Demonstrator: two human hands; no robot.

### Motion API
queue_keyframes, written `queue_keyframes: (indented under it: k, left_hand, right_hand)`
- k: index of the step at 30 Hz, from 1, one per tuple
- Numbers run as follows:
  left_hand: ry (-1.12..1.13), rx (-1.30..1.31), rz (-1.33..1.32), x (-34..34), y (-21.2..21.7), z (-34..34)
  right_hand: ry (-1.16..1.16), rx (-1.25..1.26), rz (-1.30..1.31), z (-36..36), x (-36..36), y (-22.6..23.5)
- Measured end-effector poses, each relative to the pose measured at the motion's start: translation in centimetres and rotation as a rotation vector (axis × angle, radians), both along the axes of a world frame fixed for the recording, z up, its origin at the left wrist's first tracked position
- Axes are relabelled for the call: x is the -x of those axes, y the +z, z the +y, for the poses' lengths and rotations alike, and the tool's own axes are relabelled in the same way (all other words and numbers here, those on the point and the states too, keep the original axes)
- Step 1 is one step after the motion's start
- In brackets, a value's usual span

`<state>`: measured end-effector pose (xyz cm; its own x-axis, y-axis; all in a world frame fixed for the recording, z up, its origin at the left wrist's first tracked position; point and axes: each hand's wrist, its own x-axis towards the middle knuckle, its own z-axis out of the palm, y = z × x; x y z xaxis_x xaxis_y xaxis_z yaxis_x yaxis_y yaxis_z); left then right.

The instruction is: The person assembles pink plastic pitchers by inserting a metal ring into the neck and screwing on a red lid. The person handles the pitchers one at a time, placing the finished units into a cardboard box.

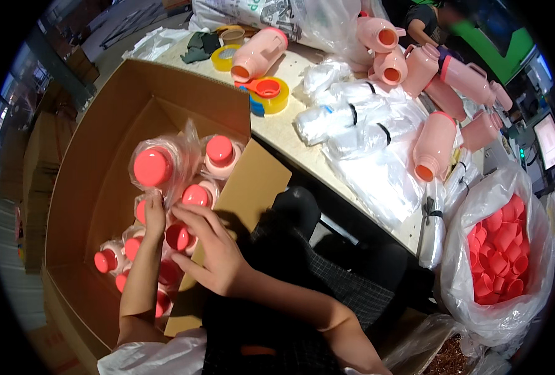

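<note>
Tabletop (290, 134): yellow tape rolls (276, 99), bundled clear bags (352, 119), uncapped pink flasks (433, 145). Beside it: bag of red caps (499, 250).

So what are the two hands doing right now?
Left hand: fingers on a bagged pink flask in the cardboard box; grip unclear.
Right hand: open, fingertips on a red cap.

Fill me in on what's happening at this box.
A person leans over an open cardboard box that holds pink flasks wrapped in clear bags. The left hand reaches down among them, and the right hand rests on one red-capped flask. More unwrapped pink flasks lie on the table beside folded plastic bags.
</note>
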<state>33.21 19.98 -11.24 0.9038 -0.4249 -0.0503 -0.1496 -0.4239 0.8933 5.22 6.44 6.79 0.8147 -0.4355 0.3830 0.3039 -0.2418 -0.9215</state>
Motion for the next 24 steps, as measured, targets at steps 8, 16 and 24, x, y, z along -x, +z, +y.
queue_keyframes:
  k: [8,16,24]
  left_hand:
    - [0.064,-0.301,0.238,-4.9,-8.3,3.1]
    - [-0.613,0.115,-0.873,7.3,20.6,-26.6]
    - [-0.725,-1.093,-0.990,1.3,20.3,-50.9]
  right_hand:
    - [-0.437,-0.362,0.402,-3.5,12.4,-10.9]
    - [-0.667,-0.500,0.481,-8.3,17.8,-16.7]
    - [-0.551,-0.633,0.577,-8.0,17.3,-13.7]
